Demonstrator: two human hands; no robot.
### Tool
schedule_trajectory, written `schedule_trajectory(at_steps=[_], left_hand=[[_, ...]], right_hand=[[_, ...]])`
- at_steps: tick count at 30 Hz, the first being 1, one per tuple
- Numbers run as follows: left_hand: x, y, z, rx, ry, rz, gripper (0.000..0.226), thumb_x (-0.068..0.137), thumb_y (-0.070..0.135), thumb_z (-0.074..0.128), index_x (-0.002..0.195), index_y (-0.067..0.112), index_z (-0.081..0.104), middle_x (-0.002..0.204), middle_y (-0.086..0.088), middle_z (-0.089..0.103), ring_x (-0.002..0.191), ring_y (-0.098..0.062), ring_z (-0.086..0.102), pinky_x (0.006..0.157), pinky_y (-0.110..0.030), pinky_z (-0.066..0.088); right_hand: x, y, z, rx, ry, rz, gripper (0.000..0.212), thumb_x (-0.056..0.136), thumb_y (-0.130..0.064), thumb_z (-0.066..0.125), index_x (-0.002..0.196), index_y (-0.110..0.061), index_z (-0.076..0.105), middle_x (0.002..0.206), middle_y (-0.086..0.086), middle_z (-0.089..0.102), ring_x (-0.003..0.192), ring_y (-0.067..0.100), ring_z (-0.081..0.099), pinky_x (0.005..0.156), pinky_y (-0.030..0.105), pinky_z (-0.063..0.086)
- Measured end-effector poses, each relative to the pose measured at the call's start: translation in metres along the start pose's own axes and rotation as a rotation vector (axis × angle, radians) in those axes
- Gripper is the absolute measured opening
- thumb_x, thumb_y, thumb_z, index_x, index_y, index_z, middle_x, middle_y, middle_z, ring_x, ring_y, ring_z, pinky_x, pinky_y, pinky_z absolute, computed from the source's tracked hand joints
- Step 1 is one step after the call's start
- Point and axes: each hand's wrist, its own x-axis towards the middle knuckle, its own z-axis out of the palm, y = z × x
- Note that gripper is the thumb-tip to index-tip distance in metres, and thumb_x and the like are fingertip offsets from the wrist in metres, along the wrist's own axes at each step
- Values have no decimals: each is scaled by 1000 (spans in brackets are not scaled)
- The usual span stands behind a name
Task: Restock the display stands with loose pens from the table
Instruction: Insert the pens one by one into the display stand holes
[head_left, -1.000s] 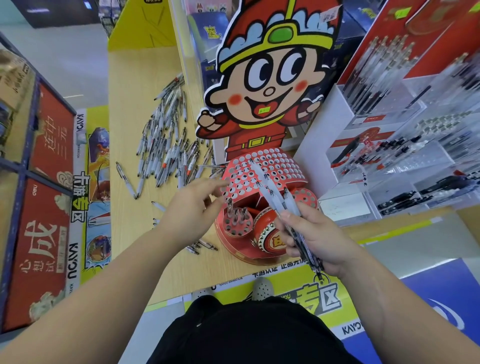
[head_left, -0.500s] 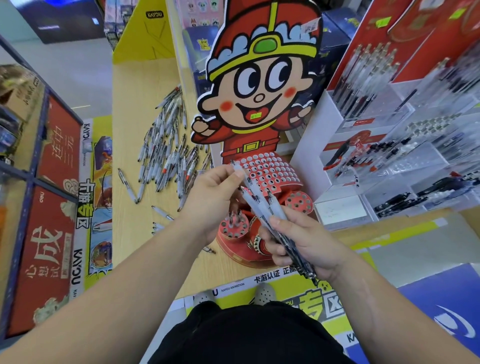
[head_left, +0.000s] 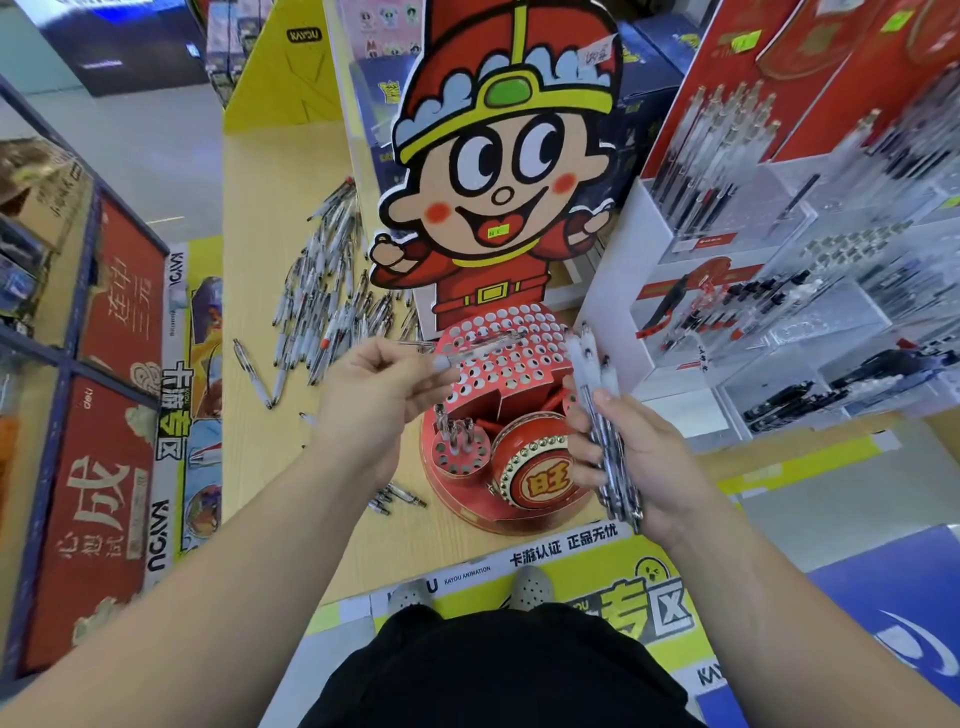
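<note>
My left hand (head_left: 384, 379) pinches one pen (head_left: 488, 344) level above the stand (head_left: 524, 374) at twelve o'clock. My right hand (head_left: 644, 457) clamps its fingers round a bundle (head_left: 592, 364). Loose pens (head_left: 322, 301) lie on the worktop (head_left: 270, 208) at ten o'clock. The pen may miss its hole, and the bundle could slip from a loose grip.

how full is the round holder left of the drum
Mostly empty: a few pens stand in the round holder; most holes show bare.

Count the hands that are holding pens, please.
2. The left hand pinches one pen above the red stand. The right hand grips a bundle of pens at the stand's right side.
</note>
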Motion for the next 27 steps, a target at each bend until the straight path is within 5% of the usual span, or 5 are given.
schedule_trajectory(at_steps=[5, 9, 14, 19, 27], left_hand=[[-11, -14, -4, 83, -224, -126, 21, 83, -14, 69, 94, 3, 66, 89, -21, 72, 86, -36, 75, 72, -35, 63], [-12, -13, -7, 450, -409, -118, 63, 82, -17, 67, 132, 21, 62, 101, -6, 75, 91, -35, 75, 79, -44, 58], [-3, 3, -4, 653, -554, -102, 60, 91, -12, 47, 129, 33, 60, 95, -12, 73, 60, -17, 54, 55, -25, 42], [9, 0, -18, 610, -373, -64, 33, 110, 35, 36, 127, 21, 61, 72, -5, 50, 65, -19, 35, 59, -30, 30], [8, -22, -36, 544, -39, 192, 12, 104, 24, 57, 101, 27, 68, 95, 12, 68, 90, -2, 62, 85, -26, 50]], right_hand=[[14, -2, 29, -55, 156, -103, 10, 105, -22, 56, 103, -12, 58, 76, 2, 54, 56, 11, 44, 43, 21, 34], [18, -2, 43, -148, 129, -149, 10, 106, -22, 55, 108, -17, 63, 79, 2, 54, 56, 11, 45, 44, 22, 36], [24, 7, 64, -320, 75, -174, 11, 107, -22, 53, 105, -17, 63, 87, 11, 57, 55, 14, 45, 44, 25, 37], [34, 4, 76, -346, 56, -178, 9, 106, -23, 54, 103, -21, 62, 88, 9, 58, 58, 12, 46, 45, 23, 37], [25, 13, 37, -343, 160, -133, 9, 106, -23, 54, 108, -19, 62, 86, 4, 63, 57, 12, 46, 47, 26, 35]])
